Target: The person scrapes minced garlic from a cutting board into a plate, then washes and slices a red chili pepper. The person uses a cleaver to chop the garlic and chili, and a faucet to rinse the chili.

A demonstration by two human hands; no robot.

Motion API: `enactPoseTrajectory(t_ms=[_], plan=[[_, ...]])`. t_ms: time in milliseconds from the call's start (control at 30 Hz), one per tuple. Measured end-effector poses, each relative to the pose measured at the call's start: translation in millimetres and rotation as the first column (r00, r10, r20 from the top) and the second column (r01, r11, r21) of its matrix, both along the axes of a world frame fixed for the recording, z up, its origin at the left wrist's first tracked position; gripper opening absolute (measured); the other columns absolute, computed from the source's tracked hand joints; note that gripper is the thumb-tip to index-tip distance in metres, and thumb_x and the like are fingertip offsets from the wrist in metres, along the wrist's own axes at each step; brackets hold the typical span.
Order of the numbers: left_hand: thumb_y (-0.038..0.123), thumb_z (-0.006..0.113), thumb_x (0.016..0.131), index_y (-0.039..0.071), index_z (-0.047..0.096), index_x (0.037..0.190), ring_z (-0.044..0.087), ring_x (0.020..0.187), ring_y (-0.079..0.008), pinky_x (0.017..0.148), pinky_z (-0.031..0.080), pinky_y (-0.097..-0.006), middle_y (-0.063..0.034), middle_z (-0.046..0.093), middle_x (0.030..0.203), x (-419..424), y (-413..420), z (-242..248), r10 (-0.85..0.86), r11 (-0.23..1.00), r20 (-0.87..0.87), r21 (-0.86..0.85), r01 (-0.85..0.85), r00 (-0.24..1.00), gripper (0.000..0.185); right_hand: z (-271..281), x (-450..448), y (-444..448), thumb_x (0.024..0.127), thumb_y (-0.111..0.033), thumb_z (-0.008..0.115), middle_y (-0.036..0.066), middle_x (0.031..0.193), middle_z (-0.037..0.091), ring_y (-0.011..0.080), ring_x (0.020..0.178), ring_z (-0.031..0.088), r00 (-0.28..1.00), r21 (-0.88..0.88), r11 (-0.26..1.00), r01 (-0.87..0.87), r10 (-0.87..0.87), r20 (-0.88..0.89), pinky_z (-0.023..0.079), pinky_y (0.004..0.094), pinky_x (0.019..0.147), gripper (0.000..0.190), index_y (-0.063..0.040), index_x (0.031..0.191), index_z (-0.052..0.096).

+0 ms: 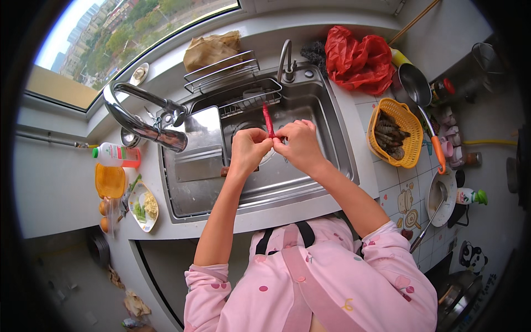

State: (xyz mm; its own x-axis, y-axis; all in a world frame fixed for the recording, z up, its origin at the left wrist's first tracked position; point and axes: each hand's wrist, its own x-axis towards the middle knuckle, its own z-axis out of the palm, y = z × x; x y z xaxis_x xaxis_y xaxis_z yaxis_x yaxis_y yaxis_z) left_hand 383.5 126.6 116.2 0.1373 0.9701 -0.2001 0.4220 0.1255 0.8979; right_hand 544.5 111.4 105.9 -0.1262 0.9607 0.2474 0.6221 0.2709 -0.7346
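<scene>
A red chili pepper point(267, 118) points up and away over the stainless steel sink point(286, 189). Its near end is pinched between the fingertips of my left hand point(250, 149) and my right hand point(302, 145), which meet there. Under my hands, a pale round item at the bottom of the basin is mostly covered. A brown wooden handle point(225, 171) shows beside my left wrist, partly hidden by it. Left of my left hand, a flat metal board point(203, 126) lies over the sink's left side.
A chrome faucet point(139, 114) arches at the left. Behind the basin stands a wire rack point(224, 74). On the right are a yellow basket point(404, 155) of shrimp, a ladle point(433, 137) and a red plastic bag point(356, 60). A dish point(145, 222) with chopped ingredients sits left.
</scene>
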Motion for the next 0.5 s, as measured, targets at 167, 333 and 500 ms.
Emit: enactPoseTrajectory(t_ms=[167,333,500], plan=[[0.009,0.067,0.073,-0.004,0.071,0.081,0.062,0.061,-0.0121,0.058,0.048,-0.0284,-0.0105,0.068,0.067,-16.5,11.2,6.7,-0.096,0.989,-0.031,0.109,0.098,0.995,0.016,4.1,-14.7,7.8,0.076,-0.014,0.064,0.005,0.068,0.063,0.0234,0.078,0.059,0.994,0.198,0.98,-0.028,0.007,0.107,0.034,0.0501,0.1,0.012,-0.008,0.067,0.069],[0.007,0.066,0.072,-0.004,0.07,0.082,0.062,0.063,-0.0128,0.061,0.049,-0.0287,-0.011,0.067,0.068,-39.0,20.7,9.9,-0.221,0.971,-0.039,0.089,0.224,0.974,0.015,1.2,-29.0,13.7,0.073,-0.015,0.066,0.005,0.066,0.062,0.0218,0.076,0.058,0.997,0.163,0.984,-0.071,0.069,0.018,0.031,0.0507,0.102,0.011,-0.008,0.065,0.068],[0.004,0.065,0.077,-0.006,0.069,0.084,0.063,0.07,-0.0116,0.066,0.05,-0.0275,-0.0085,0.068,0.074,-51.7,16.4,2.6,-0.217,0.976,0.136,0.001,0.219,0.966,0.013,5.8,-36.6,12.9,0.07,-0.013,0.067,0.007,0.067,0.068,0.018,0.063,0.061,0.982,-0.149,0.988,-0.037,0.009,-0.187,0.047,0.0379,0.08,0.01,-0.005,0.071,0.072]])
